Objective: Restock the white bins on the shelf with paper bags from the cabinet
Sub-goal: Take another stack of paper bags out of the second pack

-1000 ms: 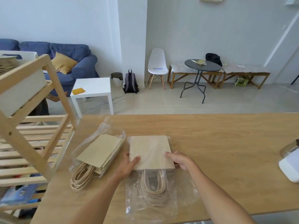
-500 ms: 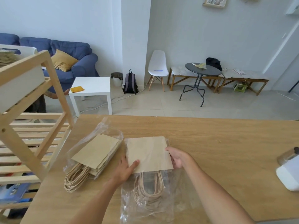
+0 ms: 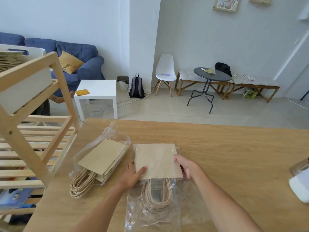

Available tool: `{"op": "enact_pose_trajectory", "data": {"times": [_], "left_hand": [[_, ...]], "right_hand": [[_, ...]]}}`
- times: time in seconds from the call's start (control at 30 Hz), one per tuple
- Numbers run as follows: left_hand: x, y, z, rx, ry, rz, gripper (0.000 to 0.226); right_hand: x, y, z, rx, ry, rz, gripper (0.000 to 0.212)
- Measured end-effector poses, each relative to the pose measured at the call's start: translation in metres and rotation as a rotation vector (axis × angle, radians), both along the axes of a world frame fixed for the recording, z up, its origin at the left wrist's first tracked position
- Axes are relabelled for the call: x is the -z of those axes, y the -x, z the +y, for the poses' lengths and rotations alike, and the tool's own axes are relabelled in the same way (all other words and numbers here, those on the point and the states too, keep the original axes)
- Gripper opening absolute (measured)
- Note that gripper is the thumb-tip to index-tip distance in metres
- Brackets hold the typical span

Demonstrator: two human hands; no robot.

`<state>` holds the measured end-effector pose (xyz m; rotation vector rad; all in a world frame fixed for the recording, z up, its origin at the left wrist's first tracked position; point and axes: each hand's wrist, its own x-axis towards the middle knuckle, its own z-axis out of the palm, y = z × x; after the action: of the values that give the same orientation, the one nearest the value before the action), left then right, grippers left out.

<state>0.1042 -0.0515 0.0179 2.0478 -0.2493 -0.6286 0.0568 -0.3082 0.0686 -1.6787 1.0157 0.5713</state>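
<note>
both hands (image 3: 132, 176) grip a paper bag stack (image 3: 157, 160) on the wooden table (image 3: 234, 156)

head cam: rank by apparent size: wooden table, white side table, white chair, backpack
Largest to smallest, as they look:
1. wooden table, fills the foreground
2. white side table
3. white chair
4. backpack
The last three stand far back, so nearness inflates the wooden table. Side table versus chair is fairly close.
</note>
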Motion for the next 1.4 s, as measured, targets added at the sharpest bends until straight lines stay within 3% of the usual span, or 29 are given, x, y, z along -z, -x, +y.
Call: {"op": "enact_pose_trajectory", "data": {"times": [0.13,0.27,0.37,0.43,0.53,0.57,0.63,0.67,0.77,0.87,0.97,1.07,1.13,1.23,1.4], "left_hand": [[-0.002,-0.003,0.001,0.01,0.007,0.018,0.096],[-0.002,-0.007,0.0,-0.045,0.083,0.087,0.106],[-0.007,-0.006,0.002,-0.141,0.229,0.199,0.072],[-0.002,-0.009,0.009,-0.211,0.294,0.247,0.067],[0.001,-0.015,0.012,-0.273,0.392,0.318,0.081],[-0.004,-0.014,0.012,-0.279,0.409,0.354,0.076],[-0.012,-0.012,0.008,-0.293,0.464,0.399,0.045],[-0.014,-0.013,0.007,-0.287,0.483,0.42,0.043],[-0.003,-0.021,0.007,-0.283,0.454,0.452,0.093],[0.009,-0.033,0.008,-0.29,0.444,0.493,0.1],[-0.012,-0.034,0.01,-0.272,0.471,0.556,0.082],[-0.021,-0.037,0.01,-0.298,0.482,0.54,0.042],[-0.025,-0.038,0.009,-0.319,0.469,0.543,0.028],[-0.023,-0.042,0.007,-0.294,0.476,0.54,0.029],[-0.006,-0.047,0.006,-0.261,0.487,0.589,0.053]], "right_hand": [[-0.02,0.001,0.01,-0.013,0.005,-0.027,0.055],[-0.022,0.001,0.009,-0.005,0.016,-0.05,0.053],[-0.019,0.003,0.009,-0.014,0.004,-0.052,0.07],[-0.021,0.005,0.014,0.0,-0.037,-0.063,0.067],[-0.019,-0.002,0.021,0.061,-0.119,-0.106,0.061],[-0.018,-0.005,0.023,0.078,-0.132,-0.12,0.063],[-0.018,-0.013,0.027,0.097,-0.156,-0.148,0.065],[-0.02,-0.016,0.027,0.092,-0.158,-0.147,0.071],[-0.023,-0.023,0.023,0.088,-0.14,-0.114,0.081],[-0.028,-0.022,0.02,0.098,-0.133,-0.108,0.063],[-0.026,-0.023,0.022,0.033,-0.093,-0.097,0.081],[-0.018,-0.029,0.022,-0.069,-0.052,-0.101,0.113],[-0.006,-0.032,0.019,-0.073,-0.06,-0.109,0.12],[0.01,-0.036,0.013,0.011,-0.114,-0.096,0.125],[0.029,-0.03,0.014,0.107,-0.227,-0.075,0.124]]}}
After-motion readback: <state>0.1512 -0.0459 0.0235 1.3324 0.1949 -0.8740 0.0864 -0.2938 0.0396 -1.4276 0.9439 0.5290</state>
